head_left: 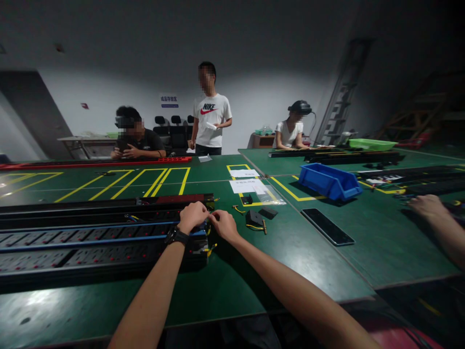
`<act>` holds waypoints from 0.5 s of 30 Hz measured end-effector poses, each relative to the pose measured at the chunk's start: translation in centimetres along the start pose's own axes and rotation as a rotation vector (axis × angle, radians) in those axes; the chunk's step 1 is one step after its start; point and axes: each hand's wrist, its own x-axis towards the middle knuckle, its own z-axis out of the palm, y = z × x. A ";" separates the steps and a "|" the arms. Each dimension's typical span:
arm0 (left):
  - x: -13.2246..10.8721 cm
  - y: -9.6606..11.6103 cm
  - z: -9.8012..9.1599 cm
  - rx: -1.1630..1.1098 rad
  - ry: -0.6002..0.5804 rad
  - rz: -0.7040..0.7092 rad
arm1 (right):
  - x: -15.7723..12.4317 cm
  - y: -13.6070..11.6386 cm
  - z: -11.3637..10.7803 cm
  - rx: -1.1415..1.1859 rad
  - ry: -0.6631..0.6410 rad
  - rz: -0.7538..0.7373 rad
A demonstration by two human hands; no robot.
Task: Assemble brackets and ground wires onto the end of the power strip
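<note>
My left hand (194, 215), with a black watch on its wrist, rests over the right end of a row of long black power strips (109, 236) with red dots. Its fingers are pinched together. My right hand (223, 225) meets it fingertip to fingertip, also in a pinch, just past the strip ends. What the fingertips hold is too small to make out. Short yellow-green wires (211, 249) stick out of a strip end just below the hands. To the right of my right hand lie a black box-shaped part (254, 218), a flat black piece (268, 213) and a loose wire (239, 209).
A phone (328, 227) lies on the green table (290, 271), with a blue bin (329, 182) behind it. Paper sheets (247, 186) lie ahead. A neighbour's hand (430, 207) works at far right. Across the table one person stands and others sit.
</note>
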 end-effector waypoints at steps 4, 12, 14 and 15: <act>-0.2 0.2 0.2 0.012 0.021 -0.023 | 0.0 -0.1 0.0 -0.004 0.004 0.022; -0.5 0.4 0.0 -0.006 0.013 -0.061 | -0.6 0.2 0.6 0.093 0.049 0.025; -0.4 0.4 -0.1 -0.006 0.000 -0.057 | -0.4 0.3 0.8 0.117 0.050 0.044; -0.4 0.4 -0.2 -0.003 -0.007 -0.054 | -0.2 0.4 0.9 0.125 0.052 0.056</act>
